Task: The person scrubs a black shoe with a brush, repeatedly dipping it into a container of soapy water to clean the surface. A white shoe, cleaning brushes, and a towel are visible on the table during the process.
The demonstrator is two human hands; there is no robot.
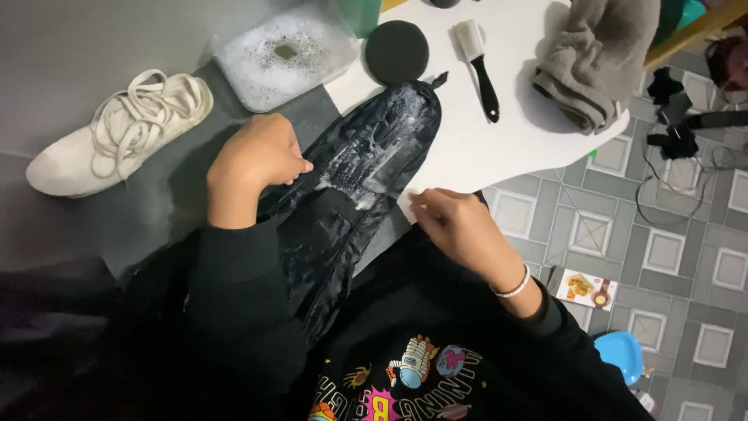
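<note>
Suds are filling the clear rectangular tub (284, 54) standing at the table's far left, with a small dark object lying in the foam; what that object is cannot be told. Beside the tub, a round black sponge (397, 51) and a black-handled brush (479, 66) with pale bristles are resting on the white tabletop (499, 148), and a grey towel (596, 58) is lying bunched near the far right edge. A white laced sneaker (117, 132) is sitting on its side on the grey surface to the left. The black plastic sheet (366, 171) is stretching from the person's lap up across the table edge, looking glossy, creased and streaked with white foam along its middle. The left hand (257, 160) is curling closed on the sheet's left edge, knuckles up. The right hand (452, 222) is resting loosely bent at the sheet's right edge, fingertips touching the table; whether it is gripping anything cannot be told.
</note>
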